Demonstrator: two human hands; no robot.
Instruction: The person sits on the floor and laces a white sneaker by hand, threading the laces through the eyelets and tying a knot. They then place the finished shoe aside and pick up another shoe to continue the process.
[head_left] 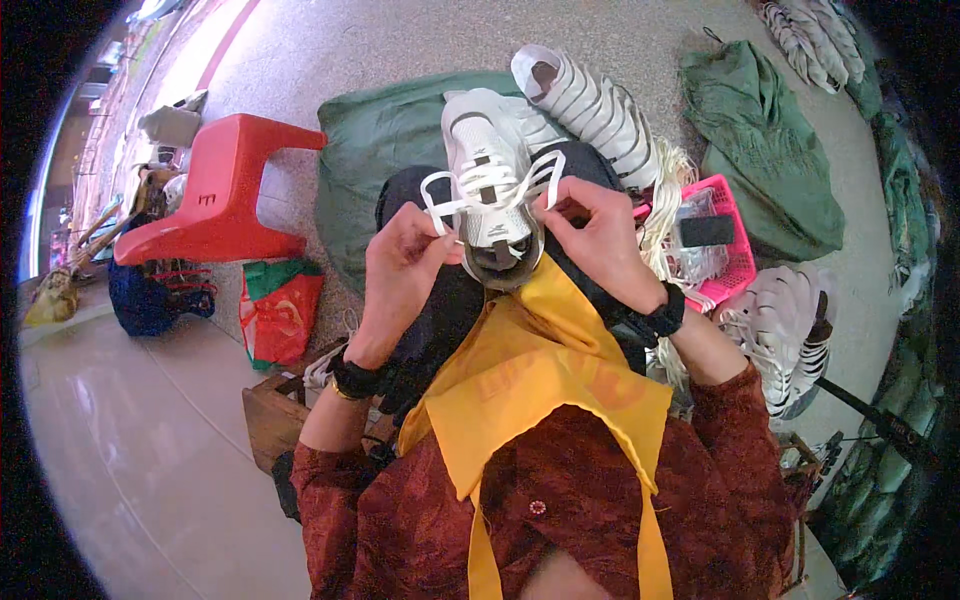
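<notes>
Two-handed grip, white laced shoe (487, 185)

The shoe (487, 190) looks like smooth white synthetic leather with a faint sheen, threaded with flat woven laces (452, 205) of matt white cloth. The apron (540, 370) is plain yellow cloth, matt and softly creased, and the shirt (560, 510) beneath is rust-coloured fabric with a mottled weave. The stool (225, 185) is glossy red moulded plastic; the basket (735, 255) is pink plastic lattice. The green sack (375, 150) looks like coarse matt cloth. Near the feet the floor (130, 430) is polished tile, shiny with reflections, while farther off the ground (400, 40) is rough speckled concrete.
</notes>
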